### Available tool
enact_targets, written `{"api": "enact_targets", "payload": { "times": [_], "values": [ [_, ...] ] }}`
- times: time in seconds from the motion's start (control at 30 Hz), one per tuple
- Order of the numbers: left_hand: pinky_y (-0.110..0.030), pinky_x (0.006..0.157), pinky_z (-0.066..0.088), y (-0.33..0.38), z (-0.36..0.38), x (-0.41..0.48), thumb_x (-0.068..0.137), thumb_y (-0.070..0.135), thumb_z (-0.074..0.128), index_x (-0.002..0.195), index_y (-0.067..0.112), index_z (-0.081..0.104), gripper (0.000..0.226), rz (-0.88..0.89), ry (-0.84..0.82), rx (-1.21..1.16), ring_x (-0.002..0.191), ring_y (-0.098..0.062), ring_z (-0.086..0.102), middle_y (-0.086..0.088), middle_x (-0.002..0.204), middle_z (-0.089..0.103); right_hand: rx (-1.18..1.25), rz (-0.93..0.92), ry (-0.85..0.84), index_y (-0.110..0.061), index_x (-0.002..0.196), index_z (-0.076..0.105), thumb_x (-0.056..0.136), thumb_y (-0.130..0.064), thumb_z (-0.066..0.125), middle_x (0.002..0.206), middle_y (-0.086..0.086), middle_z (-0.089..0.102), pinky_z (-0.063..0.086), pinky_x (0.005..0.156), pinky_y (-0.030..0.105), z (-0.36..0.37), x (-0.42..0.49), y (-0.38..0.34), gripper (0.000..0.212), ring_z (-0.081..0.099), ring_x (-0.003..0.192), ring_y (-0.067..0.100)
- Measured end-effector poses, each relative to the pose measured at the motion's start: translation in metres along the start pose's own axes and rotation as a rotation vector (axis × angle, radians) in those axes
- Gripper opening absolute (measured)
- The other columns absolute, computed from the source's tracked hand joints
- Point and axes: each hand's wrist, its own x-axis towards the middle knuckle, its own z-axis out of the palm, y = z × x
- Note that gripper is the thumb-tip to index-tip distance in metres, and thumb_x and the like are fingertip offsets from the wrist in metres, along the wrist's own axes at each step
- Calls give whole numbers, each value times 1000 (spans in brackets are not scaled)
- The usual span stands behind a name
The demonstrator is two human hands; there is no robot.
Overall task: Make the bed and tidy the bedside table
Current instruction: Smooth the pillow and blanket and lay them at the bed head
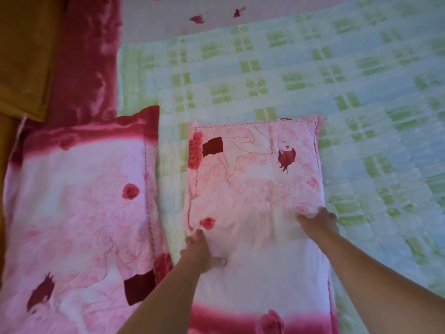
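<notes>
A pink pillow [255, 189] printed with roses and a drawn figure lies on the green and blue checked quilt [313, 80] in the middle of the view. My left hand [201, 251] grips its left side, with the fabric bunched under the fingers. At the pillow's right edge my right hand [317, 220] grips the cloth, fingers curled over a fold. A second, matching pink pillow [77, 213] lies flat to the left, close beside the first one.
A dark red blanket [89, 59] runs along the left side of the bed, with brown wood [21, 49] beyond it. A pale sheet with red flowers [192, 13] shows at the top. The quilt spreads wide to the right.
</notes>
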Motion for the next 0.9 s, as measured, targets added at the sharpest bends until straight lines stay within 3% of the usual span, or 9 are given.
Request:
{"api": "enact_targets", "payload": {
  "times": [0.1,0.17,0.27,0.37,0.43,0.5,0.57,0.8,0.9],
  "values": [
    [-44,109,35,-10,5,7,62,53,78,150,16,-15,132,-8,-27,15,134,-38,32,-14,147,13,129,-60,6,-14,149,24,81,-42,67,147,15,31,44,100,43,-4,19,-23,85,47,124,37],
    [-40,109,35,-11,8,11,64,49,79,150,14,-14,131,5,-23,25,135,-36,33,-14,148,11,171,-105,-15,-21,150,24,78,-43,66,146,13,35,50,95,46,-4,30,-41,86,52,119,37],
    [-37,110,34,-8,8,21,67,45,77,150,10,-14,128,9,-39,70,138,-31,29,-13,149,8,126,-98,-31,-17,149,23,80,-47,63,148,12,35,49,94,40,-1,44,-61,85,50,122,36],
    [-33,112,31,-5,9,30,69,40,79,150,11,-14,126,-14,-78,64,141,-30,23,-12,153,1,110,-59,-29,-18,141,34,55,-67,57,144,9,42,50,94,43,6,59,-70,102,49,123,33],
    [-30,111,27,-4,11,38,70,35,79,150,12,-14,125,-33,-92,37,143,-28,21,-11,154,-3,45,-9,-38,-16,147,22,54,-72,51,155,8,27,41,106,48,16,70,-74,113,33,138,32],
    [-28,110,28,-3,12,42,70,31,79,150,13,-11,122,-47,-97,27,141,-27,21,-9,152,0,-55,48,-57,-15,153,0,72,-70,49,161,7,0,23,116,49,20,66,-82,109,9,146,33],
    [-29,110,28,-2,12,45,67,33,80,150,13,-9,124,-60,-98,57,141,-28,23,-10,151,4,-85,63,-48,-14,152,-9,81,-68,49,160,11,-8,10,118,51,22,63,-87,107,-2,147,35],
    [-33,113,29,4,5,42,74,37,77,149,5,-14,122,-42,-119,151,144,-35,16,-18,154,1,-20,133,18,-11,151,-10,69,-79,54,159,17,-8,2,116,53,24,76,-87,124,-8,146,36],
    [-38,111,34,-5,13,46,69,44,78,149,9,-17,129,-53,-92,178,140,-38,26,-21,154,0,37,150,8,-12,151,-8,61,-79,63,158,18,1,11,117,54,22,85,-85,133,3,146,36]
  ]
}}
